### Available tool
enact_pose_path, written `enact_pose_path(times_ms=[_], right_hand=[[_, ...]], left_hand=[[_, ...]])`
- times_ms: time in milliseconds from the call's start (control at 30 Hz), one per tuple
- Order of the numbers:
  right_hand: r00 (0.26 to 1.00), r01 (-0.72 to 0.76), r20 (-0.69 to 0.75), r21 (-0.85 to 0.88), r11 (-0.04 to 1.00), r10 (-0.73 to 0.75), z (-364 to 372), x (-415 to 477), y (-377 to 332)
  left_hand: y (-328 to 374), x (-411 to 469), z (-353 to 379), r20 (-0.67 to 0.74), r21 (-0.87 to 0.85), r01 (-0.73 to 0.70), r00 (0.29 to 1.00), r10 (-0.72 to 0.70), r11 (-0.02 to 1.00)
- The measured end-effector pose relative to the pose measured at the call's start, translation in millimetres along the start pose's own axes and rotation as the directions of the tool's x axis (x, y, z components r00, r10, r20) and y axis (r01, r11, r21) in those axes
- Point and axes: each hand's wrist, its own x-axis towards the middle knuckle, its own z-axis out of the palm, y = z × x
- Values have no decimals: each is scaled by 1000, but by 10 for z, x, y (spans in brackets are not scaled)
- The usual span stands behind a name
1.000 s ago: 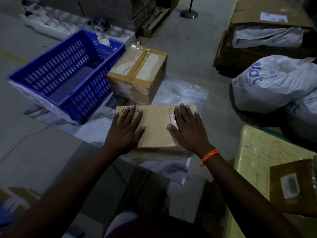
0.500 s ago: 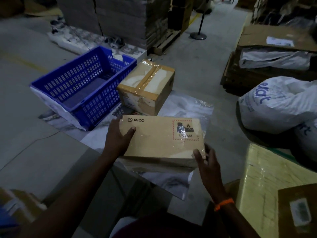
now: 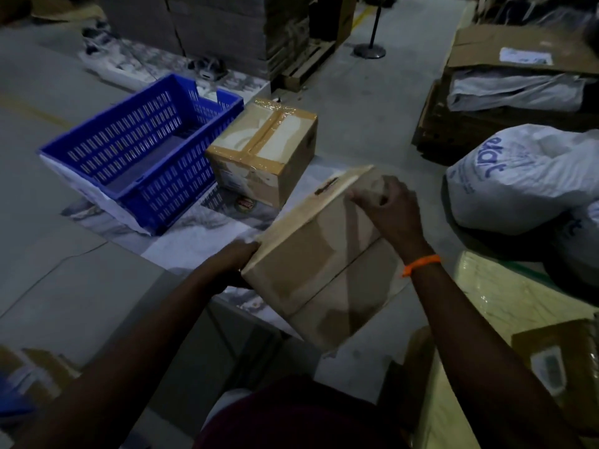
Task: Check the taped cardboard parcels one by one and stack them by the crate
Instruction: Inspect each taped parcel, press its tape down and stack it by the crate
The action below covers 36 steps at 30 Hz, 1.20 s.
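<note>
The left hand point(image 3: 236, 257) and right hand point(image 3: 389, 209) grip the tilted parcel point(image 3: 321, 260) (underside showing); the taped box point(image 3: 262, 150) beside the blue crate point(image 3: 142, 150) lies at eleven o'clock from it.

The left grip point(image 3: 238, 257) holds the lower left corner of a flat cardboard parcel point(image 3: 317, 264), which is tipped steeply with its broad face (a seam runs across it) toward the camera. The right grip point(image 3: 389, 212) curls over its upper edge. Beyond, a taped box point(image 3: 262, 150) sits just beside the blue crate point(image 3: 142, 192).
</note>
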Motion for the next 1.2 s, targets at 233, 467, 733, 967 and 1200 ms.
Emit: enact_pose_path(times_ms=[233, 467, 733, 967, 1200], right_hand=[[908, 92, 417, -93, 991, -45, 725, 248, 370], [955, -40, 265, -338, 940, 136, 707, -431, 535], [848, -512, 243, 149, 846, 471, 427, -1555, 638], [901, -433, 158, 339, 835, 403, 523, -939, 735], [898, -364, 390, 397, 843, 204, 540, -1108, 772]], left_hand=[[-416, -135, 25, 149, -273, 81, 988, -41, 959], [-493, -115, 226, 2, -353, 236, 968, -251, 905], [-527, 57, 297, -55, -212, 66, 995, -80, 975], [-142, 152, 651, 2, -365, -6, 1000, 7, 931], [-150, 462, 949, -278, -348, -236, 950, 140, 907]])
